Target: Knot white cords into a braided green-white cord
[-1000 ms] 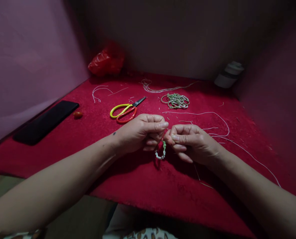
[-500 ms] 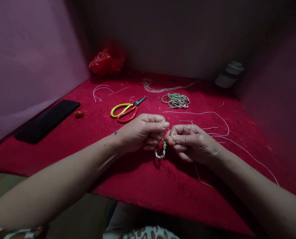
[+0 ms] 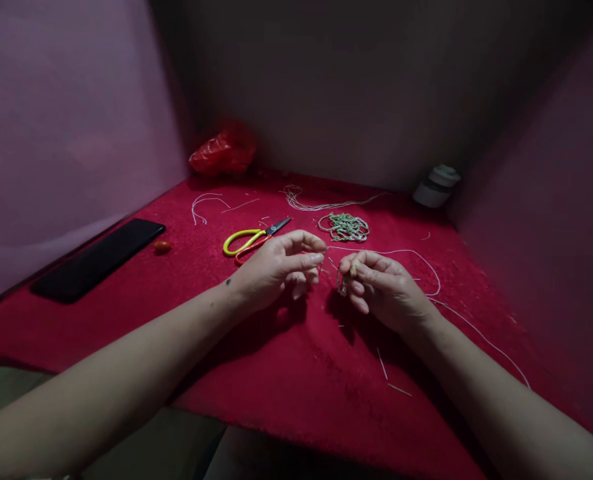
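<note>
My right hand is closed in a pinch on a small green and white bead bracelet, which hangs at its fingertips just above the red cloth. My left hand hovers a little to the left of it, fingers curled and loosely apart, with no hold on the bracelet. A thin pale thread runs from near my right hand in a loop to the right and down along my right forearm.
Yellow and orange scissors lie behind my left hand. A heap of beaded strands and loose threads lie further back. A black phone, a small red bead, a red bag and a white spool sit at the edges.
My left hand has let go of the bracelet and drawn slightly left; the right hand keeps it. The view has tilted up, so everything sits lower in the picture.
</note>
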Tool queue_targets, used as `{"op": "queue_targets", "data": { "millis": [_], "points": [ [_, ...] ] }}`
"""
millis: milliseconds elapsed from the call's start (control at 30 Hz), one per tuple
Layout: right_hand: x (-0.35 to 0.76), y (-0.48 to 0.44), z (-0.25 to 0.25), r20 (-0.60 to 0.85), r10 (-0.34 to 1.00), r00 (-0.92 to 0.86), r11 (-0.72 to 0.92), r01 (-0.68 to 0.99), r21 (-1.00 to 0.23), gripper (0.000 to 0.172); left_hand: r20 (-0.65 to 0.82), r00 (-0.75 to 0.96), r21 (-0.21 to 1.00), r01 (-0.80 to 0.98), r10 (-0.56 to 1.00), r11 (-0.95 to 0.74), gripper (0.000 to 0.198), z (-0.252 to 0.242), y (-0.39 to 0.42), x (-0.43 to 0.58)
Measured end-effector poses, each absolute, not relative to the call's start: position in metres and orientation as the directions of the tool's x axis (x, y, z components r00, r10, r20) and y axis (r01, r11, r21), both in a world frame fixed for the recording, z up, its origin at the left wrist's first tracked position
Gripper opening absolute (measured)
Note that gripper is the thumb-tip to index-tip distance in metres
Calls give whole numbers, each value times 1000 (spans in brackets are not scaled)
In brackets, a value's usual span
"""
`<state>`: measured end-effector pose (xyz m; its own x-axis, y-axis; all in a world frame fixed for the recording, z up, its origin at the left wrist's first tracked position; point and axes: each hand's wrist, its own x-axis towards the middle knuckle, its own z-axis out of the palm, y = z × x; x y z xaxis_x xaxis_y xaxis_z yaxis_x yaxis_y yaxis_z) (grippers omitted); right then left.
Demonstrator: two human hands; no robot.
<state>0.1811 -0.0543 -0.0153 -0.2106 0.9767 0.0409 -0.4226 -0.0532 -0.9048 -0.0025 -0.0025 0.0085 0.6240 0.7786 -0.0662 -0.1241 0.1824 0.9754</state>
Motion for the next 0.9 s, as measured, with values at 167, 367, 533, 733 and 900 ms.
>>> {"op": "queue_targets", "data": {
  "millis": [167, 367, 533, 733, 900],
  "points": [
    [182, -52, -18, 35, 991, -130, -30, -469, -883, 10, 17, 437, 998, 53, 899, -44, 15, 13, -11, 1],
    [176, -55, -18, 24, 986, -163, -56, -466, -883, 9, -53, 571, 961, 251, 819, -112, 20, 9, -23, 10],
    [170, -57, -19, 22, 983, -185, -60, -431, -900, 12, -160, 589, 980, 193, 792, 55, 16, 5, -21, 14],
    [175, -56, -18, -14, 994, -105, -55, -390, -919, 13, -154, 570, 973, 229, 807, 24, 14, 7, -20, 12],
    [175, -60, -16, -43, 994, 99, -20, -224, -974, 16, -137, 538, 979, 199, 832, 33, 9, 3, -20, 12]
  ]
}}
